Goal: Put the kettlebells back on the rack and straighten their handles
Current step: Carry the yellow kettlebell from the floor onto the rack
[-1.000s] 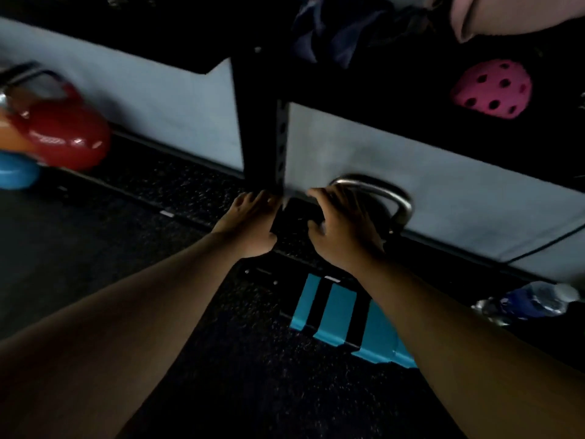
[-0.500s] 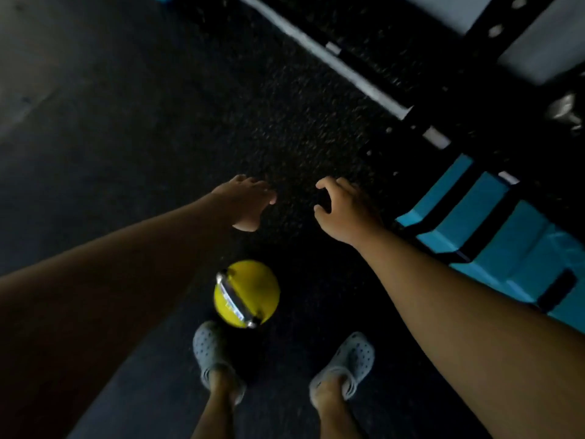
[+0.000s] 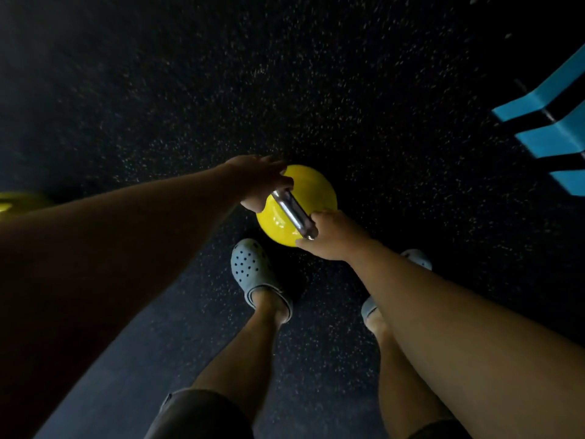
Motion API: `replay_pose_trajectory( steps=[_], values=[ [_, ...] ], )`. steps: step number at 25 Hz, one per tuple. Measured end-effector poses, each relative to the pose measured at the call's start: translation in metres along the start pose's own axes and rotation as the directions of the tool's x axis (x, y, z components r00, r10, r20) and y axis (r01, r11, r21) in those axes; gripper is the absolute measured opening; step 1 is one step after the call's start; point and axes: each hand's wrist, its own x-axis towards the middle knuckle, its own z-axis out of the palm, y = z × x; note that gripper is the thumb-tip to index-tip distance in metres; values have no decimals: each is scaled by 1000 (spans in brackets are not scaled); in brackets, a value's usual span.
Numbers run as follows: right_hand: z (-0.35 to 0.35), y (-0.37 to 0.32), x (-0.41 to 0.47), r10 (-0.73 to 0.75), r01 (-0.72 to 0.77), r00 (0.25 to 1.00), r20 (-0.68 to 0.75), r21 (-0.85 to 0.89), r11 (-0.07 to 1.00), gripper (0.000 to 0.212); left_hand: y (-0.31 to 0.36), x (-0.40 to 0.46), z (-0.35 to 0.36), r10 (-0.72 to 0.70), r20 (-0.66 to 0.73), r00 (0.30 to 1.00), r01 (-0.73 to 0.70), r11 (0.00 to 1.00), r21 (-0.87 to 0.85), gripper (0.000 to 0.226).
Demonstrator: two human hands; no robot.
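A yellow kettlebell (image 3: 311,193) with a shiny steel handle (image 3: 292,213) stands on the dark speckled floor just in front of my feet. My left hand (image 3: 259,182) is closed on the far left end of the handle. My right hand (image 3: 332,236) is closed on the near right end. The rack is out of view.
My two feet in grey perforated clogs (image 3: 253,269) stand right behind the kettlebell. A blue and black striped block (image 3: 550,128) lies at the right edge. A blurred yellow object (image 3: 12,201) shows at the left edge behind my left arm.
I looked away from the rack down to the floor. Both hands left the dark kettlebell by the rack post, dropped, and closed on the yellow kettlebell's handle.
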Motion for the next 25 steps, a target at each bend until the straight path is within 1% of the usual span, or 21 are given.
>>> replay_pose_trajectory(
  steps=[3, 5, 8, 11, 14, 16, 18, 21, 23, 25],
  values=[
    [14, 6, 10, 11, -12, 1000, 13, 85, 996, 28, 8, 17, 9, 70, -44, 997, -75, 991, -115, 45],
    [11, 7, 8, 19, -25, 999, 35, 157, 987, 27, 9, 22, 4, 75, -30, 997, -79, 986, -145, 32],
    [-7, 9, 0, 89, -83, 996, -12, 233, 969, 30, 12, 20, -9, 70, -4, 998, -69, 973, -220, 21],
    [-42, 1, -10, 120, -99, 988, -92, 207, 973, 35, 10, 4, -26, 33, -69, 997, -55, 934, -353, 19],
    [-80, -15, -23, 142, -114, 975, -170, 161, 980, 27, 12, -18, -53, -12, -137, 991, -54, 881, -471, 14],
    [-108, -26, -34, 141, -115, 960, -241, 119, 986, 26, 10, -31, -77, -34, -165, 986, -58, 851, -521, 13],
    [-138, -38, -46, 133, -103, 942, -307, 113, 988, 24, 2, -42, -109, -37, -217, 975, -84, 850, -520, 14],
    [-189, -58, -64, 133, -104, 909, -396, 95, 990, 25, -19, -57, -167, -7, -292, 956, -132, 882, -452, 16],
    [-232, -74, -79, 153, -130, 863, -482, 79, 988, 28, -37, -68, -218, 24, -342, 939, -165, 905, -392, 17],
    [-273, -88, -88, 139, -132, 824, -550, 53, 990, 31, -53, -74, -262, 38, -393, 919, -175, 932, -319, 19]
  ],
)
